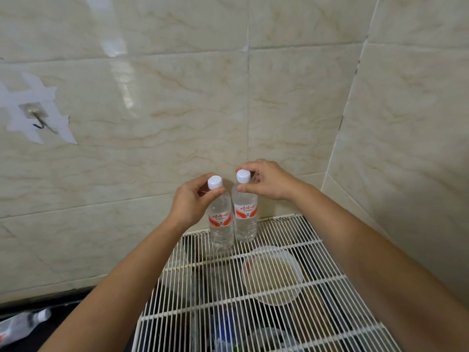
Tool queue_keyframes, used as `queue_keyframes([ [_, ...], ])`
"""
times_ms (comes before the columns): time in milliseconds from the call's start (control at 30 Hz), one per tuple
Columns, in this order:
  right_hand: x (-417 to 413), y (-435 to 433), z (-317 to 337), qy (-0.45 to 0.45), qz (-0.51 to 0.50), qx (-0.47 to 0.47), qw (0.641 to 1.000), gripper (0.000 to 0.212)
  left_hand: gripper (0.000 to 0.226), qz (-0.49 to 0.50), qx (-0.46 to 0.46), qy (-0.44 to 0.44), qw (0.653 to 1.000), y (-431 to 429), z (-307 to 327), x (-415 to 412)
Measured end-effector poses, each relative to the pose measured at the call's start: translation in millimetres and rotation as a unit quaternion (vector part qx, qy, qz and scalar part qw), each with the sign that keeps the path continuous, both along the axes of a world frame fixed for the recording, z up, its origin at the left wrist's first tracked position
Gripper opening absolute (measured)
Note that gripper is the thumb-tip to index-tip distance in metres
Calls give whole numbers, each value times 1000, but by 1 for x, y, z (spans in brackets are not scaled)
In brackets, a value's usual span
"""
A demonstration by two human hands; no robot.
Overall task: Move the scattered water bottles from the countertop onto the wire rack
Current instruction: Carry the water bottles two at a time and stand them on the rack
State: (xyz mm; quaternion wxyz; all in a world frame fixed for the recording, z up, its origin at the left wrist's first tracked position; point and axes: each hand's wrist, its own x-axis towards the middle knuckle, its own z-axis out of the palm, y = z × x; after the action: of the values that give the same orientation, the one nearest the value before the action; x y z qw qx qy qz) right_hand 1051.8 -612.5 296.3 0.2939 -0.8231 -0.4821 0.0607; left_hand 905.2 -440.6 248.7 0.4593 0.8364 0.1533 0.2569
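At the back edge of the white wire rack (pixel 256 308), close to the tiled wall (pixel 177 97), two clear water bottles stand upright side by side, just about touching. The left hand (pixel 193 199) grips the left bottle (pixel 220 224) at its neck, thumb and fingers pinched just below the white cap (pixel 214 182). The right hand (pixel 266 181) holds the right bottle (pixel 245 217) the same way, fingers curled around the neck under its cap (pixel 243 176), thumb pressed on the near side. Both bottles carry red and white labels and their bases sit on the rack wires. Nearer on the rack than the bottles lies a clear plastic lid (pixel 272 274), flat on the wires. Off the rack's left side, down on the dark countertop (pixel 63 308), another bottle (pixel 22 323) lies on its side, blurred. Left of the rack on the wall, a metal hook (pixel 38 118) is taped in place.
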Motion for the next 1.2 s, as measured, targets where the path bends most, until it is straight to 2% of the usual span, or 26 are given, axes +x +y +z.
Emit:
queue_keyframes([
  [200, -11, -1, -9, -16, -5, 17, 1000, 54, 37, 23, -4, -14, 1000, -8, -3, -8],
  [333, -11, -5, -12, -26, -53, 1, 998, 62, 33, 47, -3, -1, 999, -17, 1, -8],
  [433, -14, -12, -11, 2, -61, -14, 998, 62, 45, 60, 5, 27, 998, -24, 8, -11],
  [533, -20, -18, -6, -7, -49, -61, 997, 78, 66, 70, 30, 58, 995, -27, 24, -19],
  [633, -28, -23, 8, -22, -53, -20, 998, 72, 63, 125, 91, 28, 987, -23, 51, -38],
  [700, -36, -27, 17, -61, -68, 27, 995, 63, 62, 177, 205, 17, 962, -20, 62, -58],
  [767, -45, -26, 16, -128, -94, 76, 984, 59, 60, 235, 343, 13, 909, -21, 64, -85],
  [833, -57, -22, 1, -167, -123, 118, 971, 60, 56, 281, 422, 14, 862, -28, 55, -119],
  [933, -85, -10, -39, -192, -97, 161, 963, 65, 58, 329, 456, 66, 825, -37, 21, -179],
  [1033, -121, 14, -74, -222, -27, 144, 964, 69, 62, 347, 452, 159, 806, -39, -14, -236],
  [1100, -144, 27, -85, -215, -7, 126, 968, 72, 63, 357, 441, 183, 803, -41, -22, -262],
  [1200, -201, 49, -95, -209, 44, 109, 971, 74, 63, 385, 452, 204, 779, -35, -26, -321],
])
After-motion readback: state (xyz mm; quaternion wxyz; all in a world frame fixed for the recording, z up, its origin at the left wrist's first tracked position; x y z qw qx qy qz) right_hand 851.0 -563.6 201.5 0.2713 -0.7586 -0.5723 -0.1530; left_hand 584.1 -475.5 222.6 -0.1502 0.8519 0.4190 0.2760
